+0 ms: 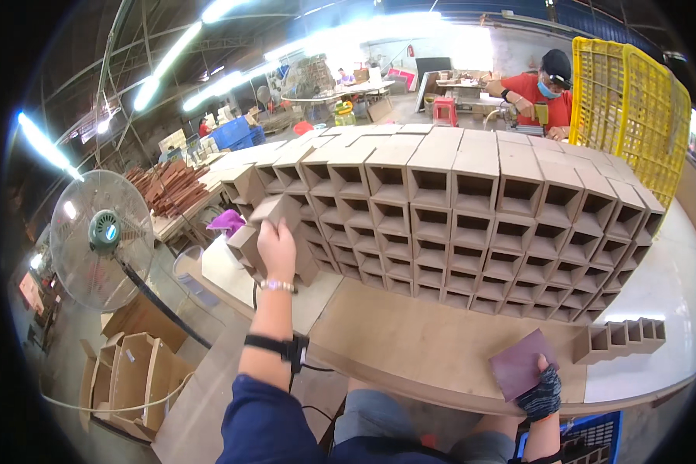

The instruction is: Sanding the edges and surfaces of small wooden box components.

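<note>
My left hand [277, 249] reaches to the left end of a stack and is closed on a small brown box [274, 207]. Open-ended boxes of the same kind form the tall stack [472, 185] across the table, several rows high, their hollow ends facing me. My right hand [541, 393], in a dark patterned glove with bare fingertips, grips a purplish-brown square sheet [518, 365] by its lower right side, with the thumb on top. Right of the sheet lies a short row of joined boxes [620, 340].
A purple cloth [227, 222] lies beside the stack's left end. A standing fan [104, 232] and cardboard cartons [135, 379] are at the left. Behind the stack, a yellow plastic crate [630, 108] stands on end; a co-worker in red [518, 87] holds a power tool. A blue crate [595, 437] sits below the table edge.
</note>
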The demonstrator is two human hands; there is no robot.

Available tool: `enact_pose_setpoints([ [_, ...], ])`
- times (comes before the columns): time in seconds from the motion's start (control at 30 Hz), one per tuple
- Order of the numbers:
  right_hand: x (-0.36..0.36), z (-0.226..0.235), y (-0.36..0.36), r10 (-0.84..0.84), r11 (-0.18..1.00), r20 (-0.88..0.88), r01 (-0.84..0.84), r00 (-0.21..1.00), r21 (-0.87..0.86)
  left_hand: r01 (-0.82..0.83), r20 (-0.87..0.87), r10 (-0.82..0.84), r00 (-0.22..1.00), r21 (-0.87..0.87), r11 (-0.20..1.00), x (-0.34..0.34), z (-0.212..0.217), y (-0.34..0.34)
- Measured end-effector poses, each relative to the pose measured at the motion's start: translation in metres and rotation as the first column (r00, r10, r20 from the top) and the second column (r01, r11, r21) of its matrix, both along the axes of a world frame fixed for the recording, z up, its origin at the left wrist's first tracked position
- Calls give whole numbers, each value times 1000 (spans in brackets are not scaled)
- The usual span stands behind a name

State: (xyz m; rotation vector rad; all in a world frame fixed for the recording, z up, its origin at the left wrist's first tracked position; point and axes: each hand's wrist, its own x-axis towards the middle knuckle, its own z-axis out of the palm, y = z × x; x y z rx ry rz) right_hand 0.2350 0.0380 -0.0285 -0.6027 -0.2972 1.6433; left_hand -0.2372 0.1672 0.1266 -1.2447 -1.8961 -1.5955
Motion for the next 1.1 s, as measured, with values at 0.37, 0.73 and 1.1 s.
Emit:
enact_pose_setpoints([
  [0.37,-82,85,-12,-790,554,612,-448,-19,702,803,338,-729,595,-221,553,191,-92,-142],
  [0.73,-58,29,16,-421,887,618,-443,-664,128,928,469,-805,362,-261,266,239,-126,-175],
  [1.1,-43,30,12,-454,891,496,-363,-740,274,943,436,-836,333,-174,284,253,-127,-171],
])
